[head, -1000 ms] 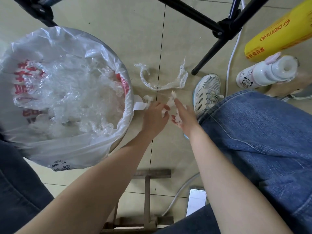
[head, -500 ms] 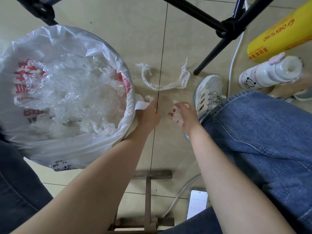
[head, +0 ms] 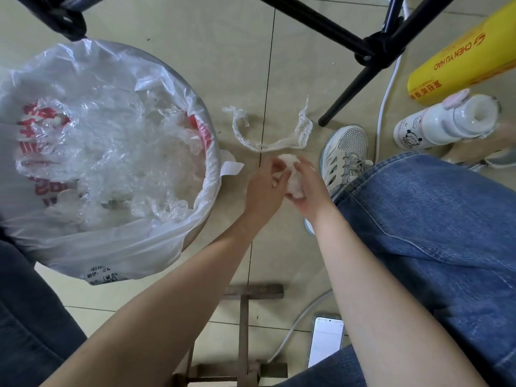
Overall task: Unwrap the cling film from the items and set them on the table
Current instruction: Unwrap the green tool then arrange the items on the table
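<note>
Tiled floor (head: 212, 51), film wad (head: 293, 180) pinched btwn left hand (head: 265, 188), right hand (head: 310, 188)

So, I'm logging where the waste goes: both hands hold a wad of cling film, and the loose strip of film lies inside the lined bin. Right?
Not quite. The head view shows the loose strip on the floor beside the lined bin, not inside it. Both hands, left and right, do hold the wad.
</note>
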Motion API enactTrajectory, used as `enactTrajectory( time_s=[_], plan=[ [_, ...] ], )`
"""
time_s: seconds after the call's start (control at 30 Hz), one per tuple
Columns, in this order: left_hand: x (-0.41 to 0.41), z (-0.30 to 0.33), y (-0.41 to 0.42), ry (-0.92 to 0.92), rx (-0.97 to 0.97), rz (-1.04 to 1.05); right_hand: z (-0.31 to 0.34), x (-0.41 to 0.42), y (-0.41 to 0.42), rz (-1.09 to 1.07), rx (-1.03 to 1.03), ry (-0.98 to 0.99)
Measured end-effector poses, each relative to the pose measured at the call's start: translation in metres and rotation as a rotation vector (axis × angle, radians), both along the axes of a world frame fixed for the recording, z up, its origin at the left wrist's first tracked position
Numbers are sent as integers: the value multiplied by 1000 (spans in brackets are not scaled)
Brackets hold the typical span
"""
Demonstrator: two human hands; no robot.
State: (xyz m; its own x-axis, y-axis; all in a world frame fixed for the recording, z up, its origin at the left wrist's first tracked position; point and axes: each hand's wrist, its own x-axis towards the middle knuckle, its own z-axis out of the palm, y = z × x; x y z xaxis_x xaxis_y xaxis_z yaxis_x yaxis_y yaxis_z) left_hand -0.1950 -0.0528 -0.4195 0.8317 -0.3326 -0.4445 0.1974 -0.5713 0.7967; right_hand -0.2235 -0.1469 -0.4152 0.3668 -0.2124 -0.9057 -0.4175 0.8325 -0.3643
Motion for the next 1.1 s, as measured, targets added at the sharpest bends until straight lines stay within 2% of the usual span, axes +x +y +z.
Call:
enactTrajectory(
  time_s=[0.1, 0.2, 0.27, 0.33, 0.43, 0.57, 0.7, 0.77, 0.8, 0.87, 0.93, 1.1],
  plan=[
    [8, -2, -2, -88, 56, -27, 3, 1, -6, -50, 0, -9],
    [27, 2, -3, 60, 81, 35, 3, 0, -11, -9, -86, 65],
    [37, -2, -4, 128, 214, 14, -1, 2, -14, 29, -123, 108],
    [42, -11, -6, 72, 359, -34, -5, 4, -15, 31, -116, 139],
    [43, -25, -9, -14, 541, -309, -10, 7, -17, 30, -100, 161],
    [49, -36, -14, -234, 733, -741, -7, 13, -20, -17, -59, 115],
    [55, -37, -19, -211, 835, -800, -8, 16, -19, -58, -29, 108],
    [53, -34, -22, -264, 793, -711, -9, 16, -19, -60, -30, 99],
    [50, -31, -23, -268, 713, -613, -9, 16, -20, -60, -33, 91],
    [44, -17, -26, -174, 470, -352, -8, 17, -20, -55, -30, 81],
    [38, -1, -29, -122, 233, -175, -2, 19, -21, -55, -29, 63],
    [22, 43, -31, -256, -52, -4, 30, 28, -25, -83, -130, 12]
  ],
)
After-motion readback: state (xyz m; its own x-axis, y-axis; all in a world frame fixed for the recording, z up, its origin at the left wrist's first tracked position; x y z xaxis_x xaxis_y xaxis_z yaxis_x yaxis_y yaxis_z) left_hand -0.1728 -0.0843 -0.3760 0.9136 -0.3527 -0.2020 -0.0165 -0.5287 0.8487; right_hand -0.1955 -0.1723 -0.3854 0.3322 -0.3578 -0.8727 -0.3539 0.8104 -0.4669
